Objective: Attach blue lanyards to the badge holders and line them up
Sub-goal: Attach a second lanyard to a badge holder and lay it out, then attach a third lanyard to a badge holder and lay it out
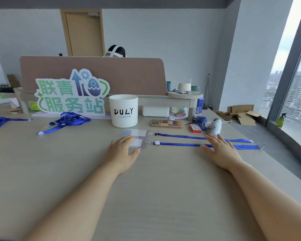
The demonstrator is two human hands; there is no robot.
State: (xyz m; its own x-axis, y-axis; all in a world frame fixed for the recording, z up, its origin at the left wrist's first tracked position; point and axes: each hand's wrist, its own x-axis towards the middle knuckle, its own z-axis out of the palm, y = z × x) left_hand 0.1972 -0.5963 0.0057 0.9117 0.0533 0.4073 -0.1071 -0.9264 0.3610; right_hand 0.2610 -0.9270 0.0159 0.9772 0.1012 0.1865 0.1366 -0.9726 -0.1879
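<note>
Head view showed the left hand [123, 149], fingers straight, pinning the near badge holder [139, 143] and the right hand [221, 151], fingers spread, flat on its blue lanyard [179, 144] toward 3 o'clock; smoothing it parallel to the far lanyard [179, 136] at 12 o'clock seemed wisest.

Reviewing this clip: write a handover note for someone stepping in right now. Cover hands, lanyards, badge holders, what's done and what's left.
Left hand: flat, fingers straight, resting on the near badge holder.
Right hand: flat, pressing the near lanyard.
Things: the far badge holder and far lanyard lie just behind, parallel, in front of the white cup. A loose lanyard pile sits to the left, and another lanyard at the left edge.
Done: two sets appear clipped and lined up.
Left: the loose lanyards need holders; no spare ones visible.
</note>
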